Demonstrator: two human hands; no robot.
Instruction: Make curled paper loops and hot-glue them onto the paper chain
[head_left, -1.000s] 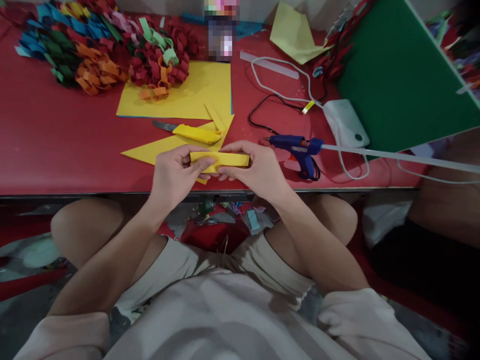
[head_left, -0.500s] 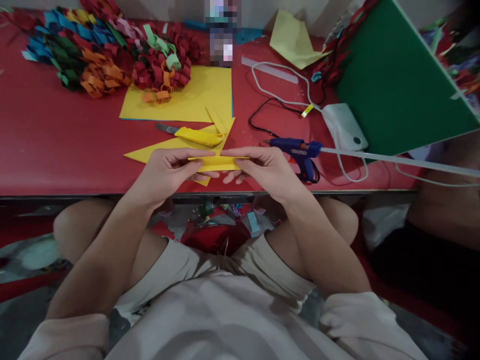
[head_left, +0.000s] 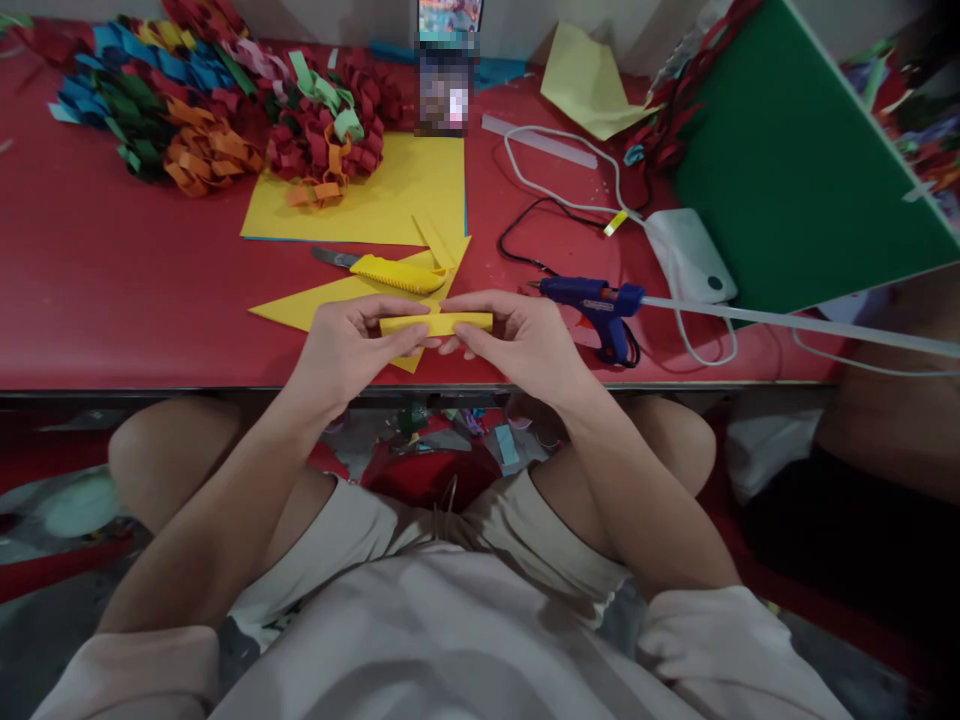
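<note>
A narrow folded strip of yellow paper [head_left: 442,324] is held level above the table's front edge. My left hand [head_left: 352,345] pinches its left part, thumb on the near face. On the right part, my right hand [head_left: 521,345] grips it the same way. The fingers behind the strip are partly hidden. Just beyond my hands, a yellow utility knife [head_left: 397,272] with its blade out lies on a cut piece of yellow paper [head_left: 300,298]. A blue glue gun [head_left: 592,300] with a long glue stick lies right of my right hand.
Yellow sheets [head_left: 420,190] lie farther back, partly under a heap of coloured paper chains [head_left: 214,155]. A phone [head_left: 450,25] stands at the back. Right of it are a white cable, a white power bank [head_left: 690,255] and a green board [head_left: 795,170]. Someone's leg shows at the right edge.
The yellow strip looks narrower and more tightly folded. My thumbs have moved inward along it, and both hands have shifted slightly.
</note>
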